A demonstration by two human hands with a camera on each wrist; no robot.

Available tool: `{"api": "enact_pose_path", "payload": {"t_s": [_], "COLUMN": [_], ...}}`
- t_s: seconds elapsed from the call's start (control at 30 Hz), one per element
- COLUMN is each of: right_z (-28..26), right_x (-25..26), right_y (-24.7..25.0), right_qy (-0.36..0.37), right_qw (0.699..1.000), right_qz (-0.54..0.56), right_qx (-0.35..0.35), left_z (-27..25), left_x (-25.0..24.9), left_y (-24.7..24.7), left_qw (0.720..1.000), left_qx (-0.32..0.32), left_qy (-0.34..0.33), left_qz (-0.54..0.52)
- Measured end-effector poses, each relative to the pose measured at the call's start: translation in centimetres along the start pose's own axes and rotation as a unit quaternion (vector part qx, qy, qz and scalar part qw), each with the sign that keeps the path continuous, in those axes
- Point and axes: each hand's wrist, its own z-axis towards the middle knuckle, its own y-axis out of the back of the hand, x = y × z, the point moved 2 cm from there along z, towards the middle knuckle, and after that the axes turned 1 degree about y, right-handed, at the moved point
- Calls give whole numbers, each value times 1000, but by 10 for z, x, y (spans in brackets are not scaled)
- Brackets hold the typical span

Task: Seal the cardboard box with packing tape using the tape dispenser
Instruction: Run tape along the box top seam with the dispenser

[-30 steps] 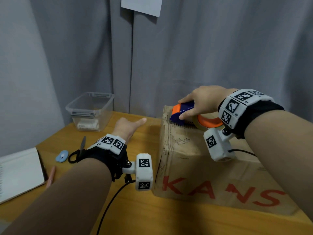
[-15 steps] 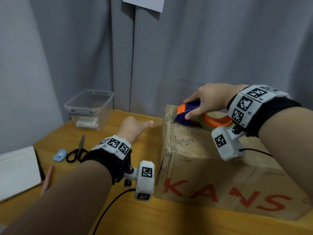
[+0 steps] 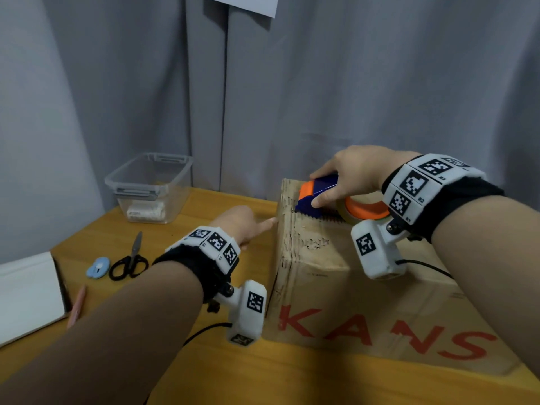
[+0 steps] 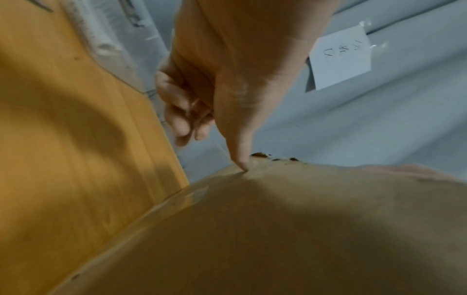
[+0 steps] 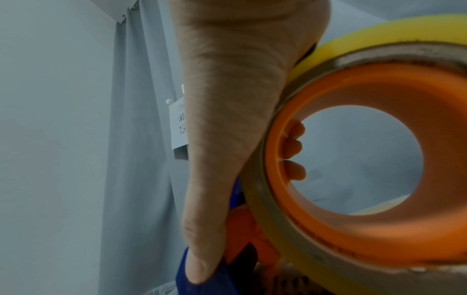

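Note:
A brown cardboard box (image 3: 336, 287) with red letters lies on the wooden table (image 3: 204, 369). My right hand (image 3: 336, 185) grips the blue and orange tape dispenser (image 3: 318, 191), whose toothed edge rests on the box top near the far left corner. Its tape roll (image 3: 365, 209) has an orange core (image 5: 366, 219), and my right thumb (image 5: 215, 179) lies along the blue body (image 5: 222, 275). My left hand (image 3: 254, 229) is beside the box's left face. Its thumb (image 4: 240, 139) presses on the box's upper left edge (image 4: 303, 229), and the other fingers curl loosely and hold nothing.
A clear plastic bin (image 3: 149, 188) stands at the back left by the grey curtain. Black scissors (image 3: 130, 258), a small blue object (image 3: 98, 267), a pink pen (image 3: 77, 305) and a white notebook (image 3: 26, 293) lie on the table's left part.
My left hand has moved right until its thumb touches the box's left edge. The right hand still holds the dispenser at the box's far left corner.

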Motion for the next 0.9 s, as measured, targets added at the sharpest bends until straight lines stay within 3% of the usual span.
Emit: {"api": "enact_pose_path", "payload": {"t_s": [0.13, 0.17, 0.23, 0.27, 0.33, 0.37, 0.4, 0.47, 0.53, 0.7, 0.83, 0.9], "right_z": [-2, -3, -2, -2, 0, 0, 0, 1, 1, 4, 7, 7], "right_x": [1, 1, 1, 1, 1, 0, 0, -1, -2, -1, -2, -1], "right_y": [1, 1, 1, 1, 0, 0, -1, -3, -5, -4, -3, -2], "right_qy": [-2, -1, 0, 0, 1, 1, 0, 0, 1, 1, 4, 3], "right_qw": [1000, 1000, 1000, 1000, 1000, 1000, 1000, 1000, 1000, 1000, 1000, 1000], "right_qz": [2, 2, 2, 2, 4, 5, 5, 2, 2, 17, 24, 27], "right_qx": [0, -1, -4, -5, -5, -7, -9, -17, -23, -15, -6, -3], "left_z": [-12, -12, -14, -19, -32, -38, -42, -39, -31, -23, -27, -34], "left_x": [2, 3, -1, -7, -28, -39, -50, -61, -59, -41, -50, -61], "left_y": [24, 32, 47, 51, 45, 38, 30, 13, 0, -25, -5, 13], "left_qw": [994, 998, 987, 961, 867, 827, 804, 779, 771, 801, 810, 780], "left_qx": [11, -20, -88, -81, 18, 73, 118, 160, 152, 166, 178, 181], "left_qy": [13, -5, -63, -91, -107, -116, -126, -129, -120, -111, -130, -144], "left_qz": [107, 67, -117, -248, -486, -545, -569, -592, -607, -565, -544, -581]}}
